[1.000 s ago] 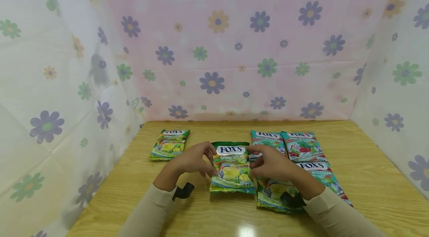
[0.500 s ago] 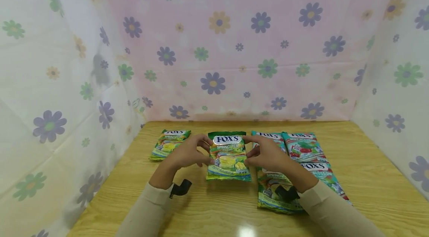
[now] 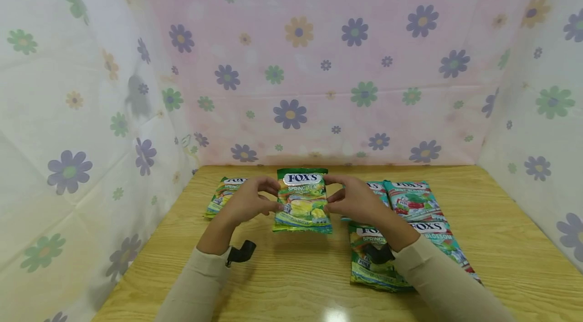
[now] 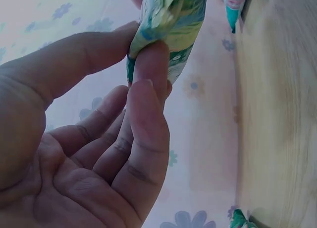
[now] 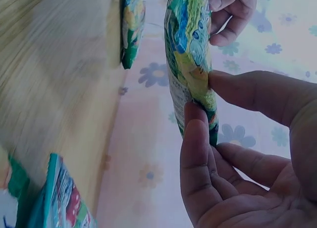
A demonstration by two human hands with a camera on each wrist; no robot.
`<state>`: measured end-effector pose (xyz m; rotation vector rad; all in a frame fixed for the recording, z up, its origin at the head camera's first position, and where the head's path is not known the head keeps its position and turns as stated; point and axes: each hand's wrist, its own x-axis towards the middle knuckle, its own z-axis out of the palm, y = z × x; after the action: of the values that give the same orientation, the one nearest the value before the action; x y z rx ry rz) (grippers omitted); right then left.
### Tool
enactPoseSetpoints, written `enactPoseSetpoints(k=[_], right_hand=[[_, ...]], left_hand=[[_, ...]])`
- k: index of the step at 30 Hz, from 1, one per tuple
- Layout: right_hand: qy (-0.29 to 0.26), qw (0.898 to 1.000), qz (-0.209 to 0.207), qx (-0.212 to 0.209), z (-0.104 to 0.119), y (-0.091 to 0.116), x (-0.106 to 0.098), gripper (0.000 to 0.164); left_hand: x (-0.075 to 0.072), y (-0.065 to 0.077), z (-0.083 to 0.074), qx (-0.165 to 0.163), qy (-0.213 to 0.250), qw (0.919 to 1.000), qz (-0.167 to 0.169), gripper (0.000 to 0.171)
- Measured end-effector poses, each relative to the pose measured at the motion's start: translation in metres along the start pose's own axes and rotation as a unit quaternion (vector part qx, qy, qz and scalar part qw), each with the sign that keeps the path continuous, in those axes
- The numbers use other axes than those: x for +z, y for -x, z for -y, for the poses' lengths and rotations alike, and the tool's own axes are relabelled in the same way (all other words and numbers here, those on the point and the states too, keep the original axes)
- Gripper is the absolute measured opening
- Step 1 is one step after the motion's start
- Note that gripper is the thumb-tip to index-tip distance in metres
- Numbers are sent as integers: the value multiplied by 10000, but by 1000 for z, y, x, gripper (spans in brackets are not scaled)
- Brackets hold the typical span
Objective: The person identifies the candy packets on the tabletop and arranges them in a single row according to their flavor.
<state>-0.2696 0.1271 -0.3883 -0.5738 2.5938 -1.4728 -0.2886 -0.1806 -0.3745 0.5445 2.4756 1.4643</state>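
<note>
A green and yellow Fox's Spring Tea candy bag [image 3: 302,201] is held up above the table, its printed front toward the head camera. My left hand [image 3: 249,201] pinches its left edge between thumb and fingers; the left wrist view shows the bag [image 4: 173,25] gripped at that edge. On the opposite edge, my right hand [image 3: 356,201] pinches the same bag, thumb on the front and fingers behind, as the right wrist view of the bag [image 5: 190,60] shows. Behind my left hand lies another Spring Tea bag [image 3: 218,198], partly covered.
Right of the held bag, several bags lie close together: teal Mint Blossom bags [image 3: 413,200] and a green Spring Tea bag [image 3: 375,266], partly under my right forearm. The wooden table [image 3: 282,281] ends at a flowered cloth backdrop [image 3: 319,109], with cloth on both sides.
Both hands have carried the Spring Tea bag away from me and slightly left, past the front Spring Tea bag at right. The bags on the table have stayed put.
</note>
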Motion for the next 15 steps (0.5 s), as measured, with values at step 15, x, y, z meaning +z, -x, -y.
enactPoseSetpoints(k=[15], right_hand=[[-55, 9994, -330, 34, 6, -21, 13, 77]], left_hand=[[-10, -2, 6, -40, 9, 9982, -593, 40]])
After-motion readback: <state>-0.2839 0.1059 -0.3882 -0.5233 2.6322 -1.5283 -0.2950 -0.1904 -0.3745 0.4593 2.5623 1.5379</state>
